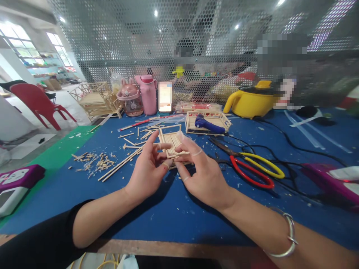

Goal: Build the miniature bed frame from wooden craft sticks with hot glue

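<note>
Between my hands is a small wooden stick frame, made of slats laid side by side with a raised railing at its far side. My left hand grips its left near corner, thumb at the front edge and fingers curled over the slats. My right hand holds the right near side in the same way, its index finger along the slats. Fingertips hide part of the near edge. Left of the frame lie loose wooden sticks and a heap of cut scraps.
Right of my hands lie scissors with red and yellow handles, near black cables. A blue glue gun rests on a wooden stick tray. Behind stand a lit phone, a pink flask and a yellow pot.
</note>
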The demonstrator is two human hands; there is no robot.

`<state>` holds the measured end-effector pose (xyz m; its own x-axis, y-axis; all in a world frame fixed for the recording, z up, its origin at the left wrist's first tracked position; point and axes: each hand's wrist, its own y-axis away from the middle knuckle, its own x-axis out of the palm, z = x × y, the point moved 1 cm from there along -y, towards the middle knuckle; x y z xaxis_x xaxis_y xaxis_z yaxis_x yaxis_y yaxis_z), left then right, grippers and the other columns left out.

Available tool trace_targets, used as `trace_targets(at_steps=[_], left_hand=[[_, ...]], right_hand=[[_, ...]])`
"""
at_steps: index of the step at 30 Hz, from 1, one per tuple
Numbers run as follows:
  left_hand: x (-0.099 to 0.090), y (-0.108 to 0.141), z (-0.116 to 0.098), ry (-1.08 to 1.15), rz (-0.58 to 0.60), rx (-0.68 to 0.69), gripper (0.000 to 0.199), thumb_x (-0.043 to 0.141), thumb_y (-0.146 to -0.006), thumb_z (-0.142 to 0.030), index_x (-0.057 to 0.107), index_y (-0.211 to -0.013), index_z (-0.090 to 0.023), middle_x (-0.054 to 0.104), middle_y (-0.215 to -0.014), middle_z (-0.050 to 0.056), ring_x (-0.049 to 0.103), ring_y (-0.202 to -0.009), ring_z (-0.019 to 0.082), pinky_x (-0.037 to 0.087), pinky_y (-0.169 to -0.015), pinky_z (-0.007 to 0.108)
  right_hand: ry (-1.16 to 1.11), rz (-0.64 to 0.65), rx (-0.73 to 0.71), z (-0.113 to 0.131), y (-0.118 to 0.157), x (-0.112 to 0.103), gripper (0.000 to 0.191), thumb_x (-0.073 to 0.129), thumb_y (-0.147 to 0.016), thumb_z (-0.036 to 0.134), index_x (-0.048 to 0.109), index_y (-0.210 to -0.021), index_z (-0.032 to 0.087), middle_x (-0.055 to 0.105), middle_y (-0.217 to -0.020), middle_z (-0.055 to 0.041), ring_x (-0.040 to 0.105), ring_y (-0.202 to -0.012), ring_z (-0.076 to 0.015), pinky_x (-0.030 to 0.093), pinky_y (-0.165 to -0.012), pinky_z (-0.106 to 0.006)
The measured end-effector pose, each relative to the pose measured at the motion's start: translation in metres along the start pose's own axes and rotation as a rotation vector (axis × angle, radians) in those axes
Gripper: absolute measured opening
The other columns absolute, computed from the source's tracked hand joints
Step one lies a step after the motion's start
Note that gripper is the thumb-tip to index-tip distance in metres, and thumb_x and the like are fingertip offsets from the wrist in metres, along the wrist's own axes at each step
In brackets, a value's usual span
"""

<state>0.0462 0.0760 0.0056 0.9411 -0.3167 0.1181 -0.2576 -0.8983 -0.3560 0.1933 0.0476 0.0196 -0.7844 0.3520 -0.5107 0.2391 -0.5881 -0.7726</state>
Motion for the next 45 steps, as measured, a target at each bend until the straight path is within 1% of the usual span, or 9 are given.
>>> trace_targets(at_steps=[5, 13, 21, 28, 33, 36, 41, 43, 45], left_hand=[[0.000, 0.000, 0.000, -0.026, -0.005, 0.008, 0.077, 0.063, -0.077, -0.012, 0.024, -0.140, -0.032, 0.054, -0.117, 0.006, 0.062, -0.083, 0.011, 0.054, -0.076, 0.026], [-0.002, 0.002, -0.001, -0.077, -0.037, 0.021, 0.074, 0.062, -0.077, -0.010, 0.027, -0.139, -0.031, 0.051, -0.121, 0.006, 0.059, -0.081, 0.008, 0.052, -0.072, 0.022], [-0.003, 0.003, 0.000, -0.057, -0.037, 0.012, 0.075, 0.063, -0.077, -0.012, 0.026, -0.140, -0.032, 0.052, -0.120, 0.007, 0.063, -0.086, 0.012, 0.054, -0.077, 0.027], [-0.004, 0.002, -0.003, -0.004, -0.060, -0.026, 0.076, 0.065, -0.076, -0.010, 0.028, -0.138, -0.032, 0.054, -0.117, 0.005, 0.065, -0.084, 0.011, 0.056, -0.079, 0.027], [-0.005, 0.003, -0.003, -0.025, -0.041, -0.009, 0.075, 0.064, -0.077, -0.011, 0.028, -0.139, -0.033, 0.054, -0.120, 0.006, 0.065, -0.084, 0.012, 0.056, -0.079, 0.028], [-0.005, 0.003, -0.003, -0.045, -0.048, -0.003, 0.074, 0.064, -0.077, -0.010, 0.028, -0.139, -0.032, 0.055, -0.119, 0.006, 0.065, -0.084, 0.012, 0.056, -0.080, 0.028], [-0.004, 0.003, -0.003, -0.075, -0.074, 0.010, 0.073, 0.063, -0.077, -0.007, 0.030, -0.137, -0.030, 0.058, -0.114, 0.005, 0.064, -0.078, 0.008, 0.055, -0.075, 0.023], [-0.004, 0.004, -0.002, -0.087, -0.079, 0.028, 0.072, 0.064, -0.077, -0.008, 0.030, -0.137, -0.030, 0.059, -0.115, 0.005, 0.064, -0.077, 0.008, 0.055, -0.073, 0.021], [-0.004, 0.004, -0.001, -0.097, -0.080, 0.051, 0.072, 0.064, -0.077, -0.010, 0.031, -0.137, -0.031, 0.058, -0.116, 0.005, 0.064, -0.079, 0.009, 0.055, -0.072, 0.022]], right_hand=[[-0.022, 0.014, 0.024, -0.001, 0.000, 0.000, 0.073, 0.053, -0.083, 0.005, 0.025, -0.145, 0.032, 0.062, -0.124, -0.0055, 0.067, -0.100, -0.0192, 0.061, -0.080, -0.035], [0.017, -0.022, 0.059, -0.002, 0.001, -0.001, 0.072, 0.053, -0.083, 0.004, 0.027, -0.144, 0.032, 0.057, -0.132, -0.0063, 0.067, -0.100, -0.0191, 0.060, -0.085, -0.037], [0.005, -0.011, 0.013, 0.001, 0.001, 0.003, 0.071, 0.053, -0.085, 0.006, 0.026, -0.145, 0.034, 0.061, -0.127, -0.0050, 0.068, -0.101, -0.0197, 0.061, -0.083, -0.036], [0.023, -0.013, 0.000, 0.000, 0.000, 0.005, 0.071, 0.055, -0.085, 0.006, 0.027, -0.144, 0.033, 0.057, -0.133, -0.0057, 0.067, -0.103, -0.0194, 0.060, -0.085, -0.036], [0.020, -0.003, -0.010, -0.001, 0.001, 0.005, 0.069, 0.053, -0.086, 0.007, 0.027, -0.144, 0.033, 0.059, -0.130, -0.0053, 0.067, -0.102, -0.0191, 0.060, -0.085, -0.037], [0.011, -0.005, 0.003, -0.001, 0.001, 0.004, 0.067, 0.053, -0.086, 0.007, 0.028, -0.143, 0.032, 0.062, -0.126, -0.0052, 0.067, -0.101, -0.0184, 0.060, -0.082, -0.034], [0.067, -0.097, 0.025, -0.002, -0.002, -0.005, 0.064, 0.053, -0.084, 0.006, 0.034, -0.140, 0.030, 0.063, -0.121, -0.0053, 0.068, -0.092, -0.0164, 0.058, -0.078, -0.031], [0.101, -0.120, 0.016, -0.003, -0.004, -0.008, 0.065, 0.053, -0.082, 0.005, 0.035, -0.139, 0.028, 0.065, -0.115, -0.0045, 0.067, -0.090, -0.0159, 0.056, -0.081, -0.032], [0.156, -0.087, -0.007, -0.003, -0.006, -0.009, 0.065, 0.056, -0.079, 0.007, 0.036, -0.138, 0.025, 0.065, -0.111, -0.0053, 0.064, -0.095, -0.0184, 0.053, -0.086, -0.036]])
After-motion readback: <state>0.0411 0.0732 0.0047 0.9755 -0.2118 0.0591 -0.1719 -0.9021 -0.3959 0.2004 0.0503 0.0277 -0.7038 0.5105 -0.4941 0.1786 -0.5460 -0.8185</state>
